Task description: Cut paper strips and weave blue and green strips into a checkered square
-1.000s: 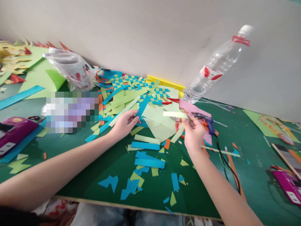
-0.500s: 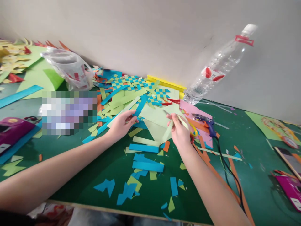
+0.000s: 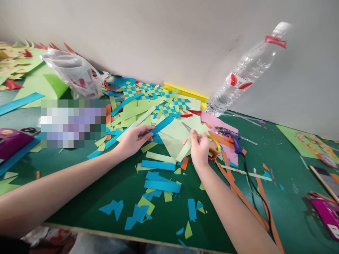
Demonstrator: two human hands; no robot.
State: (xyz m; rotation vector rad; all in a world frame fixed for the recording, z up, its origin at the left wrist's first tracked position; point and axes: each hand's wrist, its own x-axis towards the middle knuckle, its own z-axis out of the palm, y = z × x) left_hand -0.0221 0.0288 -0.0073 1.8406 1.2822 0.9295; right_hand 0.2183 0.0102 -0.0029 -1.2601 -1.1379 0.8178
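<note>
My left hand [image 3: 135, 140] is closed, pinching a blue paper strip [image 3: 163, 123] that points up and to the right. Scissors [image 3: 215, 145] with yellow and red handles are in my right hand [image 3: 199, 147], their blades pointing up and left. From the same hand a pale green paper strip [image 3: 183, 151] sticks out toward the lower left. Pale green paper sheets [image 3: 176, 132] lie between the two hands. Behind them is a pile of woven blue-and-green paper pieces [image 3: 148, 91]. More cut strips, such as a blue one [image 3: 158, 165], lie in front.
A plastic bottle [image 3: 241, 77] stands against the wall, near a glue gun [image 3: 230, 137] with a black cord. At the left is a bagged cup [image 3: 76, 76] beside a blurred-out object [image 3: 72, 123]. Paper scraps [image 3: 137, 215] are scattered toward the green table's front edge.
The blue strip in my left hand has tilted flatter, to the right. In my right hand the pale green strip has swung lower left. The view has shifted slightly.
</note>
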